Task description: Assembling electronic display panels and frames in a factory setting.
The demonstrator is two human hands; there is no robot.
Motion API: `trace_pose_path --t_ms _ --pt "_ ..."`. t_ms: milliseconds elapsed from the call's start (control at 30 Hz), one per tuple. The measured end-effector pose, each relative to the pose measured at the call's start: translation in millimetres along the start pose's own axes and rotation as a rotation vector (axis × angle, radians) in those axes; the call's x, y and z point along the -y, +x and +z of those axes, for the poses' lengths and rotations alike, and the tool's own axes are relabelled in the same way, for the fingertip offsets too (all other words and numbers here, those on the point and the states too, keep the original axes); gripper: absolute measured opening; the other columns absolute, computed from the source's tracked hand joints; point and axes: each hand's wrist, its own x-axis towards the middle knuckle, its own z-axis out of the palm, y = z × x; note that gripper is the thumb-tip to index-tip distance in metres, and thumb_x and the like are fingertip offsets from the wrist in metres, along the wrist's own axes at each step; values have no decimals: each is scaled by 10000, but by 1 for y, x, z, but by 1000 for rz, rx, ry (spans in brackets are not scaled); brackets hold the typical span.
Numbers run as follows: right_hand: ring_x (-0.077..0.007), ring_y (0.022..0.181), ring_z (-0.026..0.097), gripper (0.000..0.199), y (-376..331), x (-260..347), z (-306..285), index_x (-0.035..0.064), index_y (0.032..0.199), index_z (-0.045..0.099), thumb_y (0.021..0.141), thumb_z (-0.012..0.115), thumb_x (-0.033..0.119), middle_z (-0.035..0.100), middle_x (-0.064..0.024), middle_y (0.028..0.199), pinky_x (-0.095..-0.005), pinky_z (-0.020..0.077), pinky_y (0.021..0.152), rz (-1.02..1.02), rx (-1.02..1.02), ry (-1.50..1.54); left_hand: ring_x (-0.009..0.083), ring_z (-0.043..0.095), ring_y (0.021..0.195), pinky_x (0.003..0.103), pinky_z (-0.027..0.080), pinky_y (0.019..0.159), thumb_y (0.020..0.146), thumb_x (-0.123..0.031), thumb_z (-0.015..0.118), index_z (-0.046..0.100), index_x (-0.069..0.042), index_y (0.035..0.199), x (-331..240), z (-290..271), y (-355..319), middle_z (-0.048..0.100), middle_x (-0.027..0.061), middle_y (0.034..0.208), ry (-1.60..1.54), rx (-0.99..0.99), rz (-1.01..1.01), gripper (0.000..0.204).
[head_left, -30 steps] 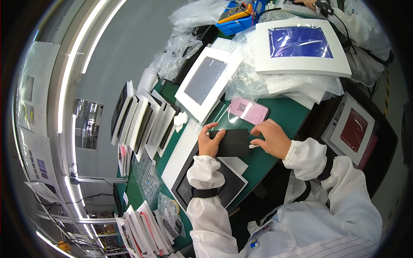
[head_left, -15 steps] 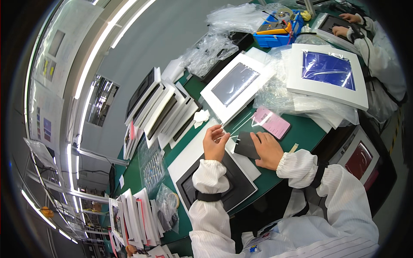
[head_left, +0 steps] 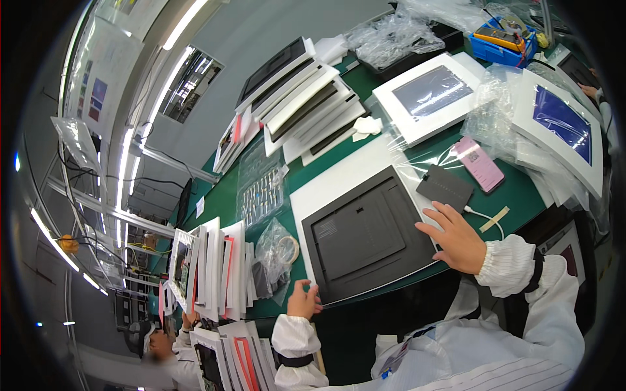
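A black photo-frame-like panel [head_left: 365, 238] lies back up on a white board [head_left: 313, 195] in front of me. My left hand [head_left: 304, 300] is at the panel's near left corner, fingers loosely bent and apart; whether they touch the edge I cannot tell. Beside the right edge, my right hand [head_left: 454, 238] is open with spread fingers, their tips near the panel's rim. Just beyond it rests a flat dark grey box [head_left: 445, 186], apart from both hands. A white cable [head_left: 486, 216] lies close to that box.
A pink phone [head_left: 479, 164] lies right of the box. White-framed screens [head_left: 425, 117] stand farther back, beside plastic bags. Stacked panels [head_left: 306, 98] rise at the back left. A clear tray of small parts [head_left: 261, 189], a tape roll [head_left: 287, 249] and upright panels [head_left: 212, 274] line the left.
Both hands have left the grey box and white cable. The left has come down to the panel's near corner, the right to its right edge. My view has turned left.
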Motion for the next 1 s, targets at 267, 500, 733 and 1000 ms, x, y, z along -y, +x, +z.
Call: trace_pose_path --t_ms 267,500,733,1000 --pt "-340 960 491 756 -13 25 6 81 1260 405 597 769 65 457 -168 1097 -382 413 837 234 156 104 208 622 572 288 521 495 891 -188 539 329 -7 1176 43 15 -9 581 169 709 -420 158 32 398" --pt "-330 888 525 811 -10 45 11 88 1319 330 619 727 -7 486 -168 1030 -376 433 793 353 204 149 142 526 434 224 404 391 879 -213 564 233 -33 1239 57 19 7 534 104 623 -601 191 170 521" --pt "-235 797 547 620 -7 1 24 73 1193 497 620 592 -144 521 -108 879 -310 451 701 217 -51 318 86 434 365 196 304 350 862 -197 573 384 -99 1223 38 -3 1 501 36 517 -800 201 244 418" --pt "-285 992 578 327 45 -10 -3 13 1019 599 709 569 -87 595 -141 1078 -315 450 860 -122 -402 336 78 418 358 196 279 339 938 -237 465 501 -27 1196 1 -43 10 516 8 536 -967 218 343 335"
